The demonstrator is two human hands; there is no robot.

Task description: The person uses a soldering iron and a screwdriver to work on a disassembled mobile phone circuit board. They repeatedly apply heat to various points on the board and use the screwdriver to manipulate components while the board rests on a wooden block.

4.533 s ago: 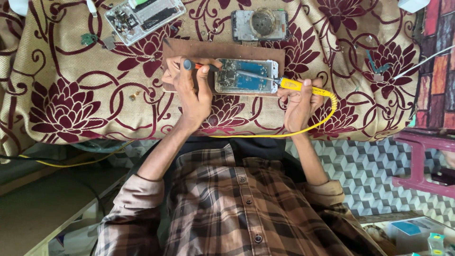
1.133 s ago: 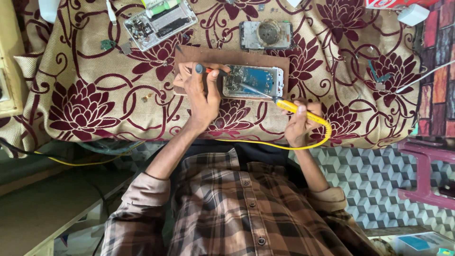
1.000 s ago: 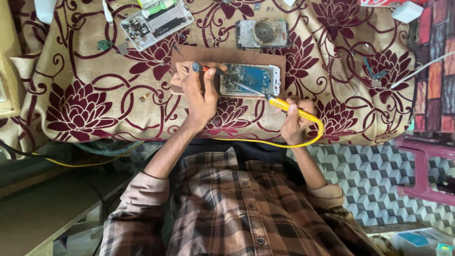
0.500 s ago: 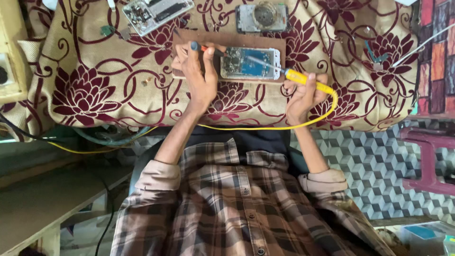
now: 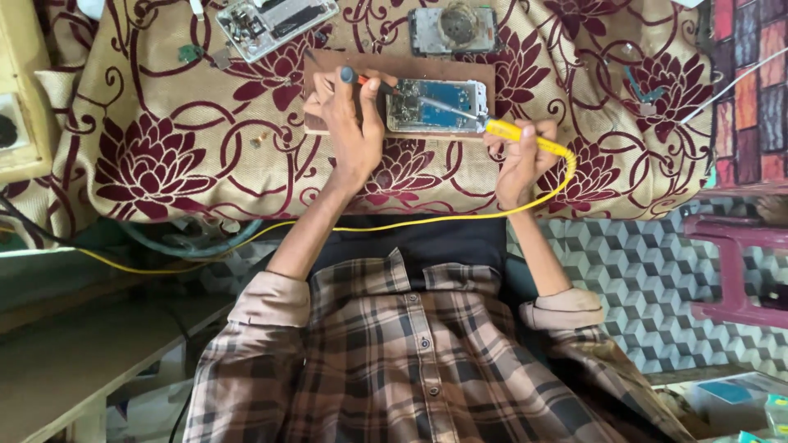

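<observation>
Your right hand [image 5: 519, 156] pinches the yellow soldering iron [image 5: 525, 138], and its tip has come back onto the opened phone [image 5: 435, 107] after lifting off toward you a moment ago. Your left hand [image 5: 349, 123] still pinches a small blue-capped tool [image 5: 365, 80] at the phone's left edge. The phone itself lies where it did, on the brown board [image 5: 328, 66] on the cloth-covered bench [image 5: 164, 164].

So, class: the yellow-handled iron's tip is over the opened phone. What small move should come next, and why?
Probably lower the tip of the soldering iron onto the board of the opened phone. The right hand holds it angled over the phone, and the left hand steadies the phone's left edge with a small tool.
</observation>
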